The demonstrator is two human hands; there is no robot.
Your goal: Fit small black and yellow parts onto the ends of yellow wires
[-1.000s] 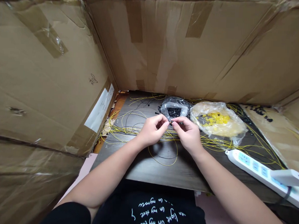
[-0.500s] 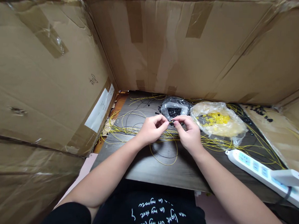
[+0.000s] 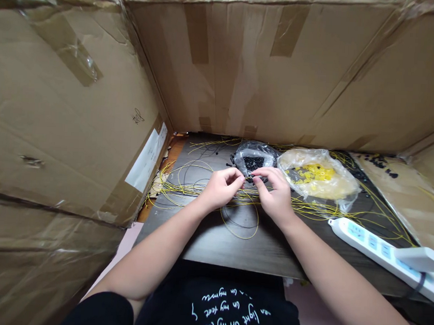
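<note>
My left hand (image 3: 221, 186) pinches a thin yellow wire (image 3: 248, 177) between thumb and forefinger, its end pointing right. Close beside it, my right hand (image 3: 275, 192) is closed in a pinch on a small black piece, mostly covered by the fingertips. Whether the wire enters the piece cannot be made out. From the hands a loop of yellow and black wire (image 3: 244, 238) hangs down over the table. Just beyond the fingers lies an open clear bag of small black pieces (image 3: 254, 163). Many yellow and black wires (image 3: 179, 188) run across the table under both hands.
Right of the black pieces lies a clear bag of small yellow pieces (image 3: 316, 172). A white power strip (image 3: 367, 243) with a plug sits at the right front. Tall cardboard walls (image 3: 222, 70) enclose the dark table (image 3: 219, 250) at the back and sides. Loose black pieces (image 3: 382, 164) lie at far right.
Both hands stay nearly where they were, fingertips still close together. The hanging wire loop has shifted slightly to the right, and the view has moved a little.
</note>
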